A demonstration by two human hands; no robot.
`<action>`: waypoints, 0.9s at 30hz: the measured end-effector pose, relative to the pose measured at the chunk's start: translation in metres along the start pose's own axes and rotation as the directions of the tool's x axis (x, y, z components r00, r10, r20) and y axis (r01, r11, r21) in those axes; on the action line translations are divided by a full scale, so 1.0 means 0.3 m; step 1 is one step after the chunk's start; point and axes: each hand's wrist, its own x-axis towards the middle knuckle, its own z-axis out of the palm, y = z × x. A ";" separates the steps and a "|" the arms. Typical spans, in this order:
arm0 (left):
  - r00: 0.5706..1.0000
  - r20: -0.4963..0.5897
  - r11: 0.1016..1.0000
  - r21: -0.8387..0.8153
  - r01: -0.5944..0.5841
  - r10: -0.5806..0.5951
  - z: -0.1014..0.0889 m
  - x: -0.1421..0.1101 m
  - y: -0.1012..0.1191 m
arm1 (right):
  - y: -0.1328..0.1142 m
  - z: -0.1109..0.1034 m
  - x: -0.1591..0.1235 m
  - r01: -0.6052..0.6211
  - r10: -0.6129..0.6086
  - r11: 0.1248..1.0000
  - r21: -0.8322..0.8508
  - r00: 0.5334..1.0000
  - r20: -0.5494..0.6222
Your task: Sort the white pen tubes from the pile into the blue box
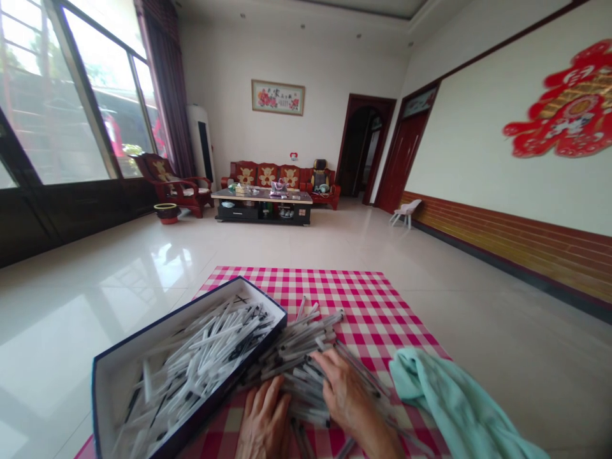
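A heap of clear pens with dark tips (306,344) lies on a pink-and-white checked cloth (368,299). Over the right part of the heap is my right hand (347,395), fingers spread apart and touching the pens. My left hand (264,414) rests at the heap's near left side, beside the box wall, with its fingers extended downward and their tips partly hidden among the pens. To the left stands a shallow dark-blue box with a white inside (115,389), tilted across the cloth. Many loose clear tubes and dark pen parts (205,357) fill it.
A mint-green cloth (444,395) hangs over the table's right side. Farther off on the tiled floor are a low coffee table (262,197), a wooden sofa (268,173), an armchair (176,188) and a small white chair (406,210).
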 end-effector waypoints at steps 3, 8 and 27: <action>1.000 -0.004 1.000 0.013 -0.019 0.019 0.001 -0.003 -0.002 | -0.065 0.016 0.025 0.029 -0.030 0.999 0.026 0.999 0.020; 0.999 -0.027 1.000 0.017 -0.019 0.020 0.012 -0.014 -0.009 | -0.095 0.048 0.039 0.023 -0.024 0.995 0.100 1.000 0.002; 0.996 -0.076 0.984 -0.178 0.028 -0.042 -0.028 -0.009 -0.009 | -0.070 0.046 -0.012 0.072 -0.029 0.969 0.237 0.984 -0.178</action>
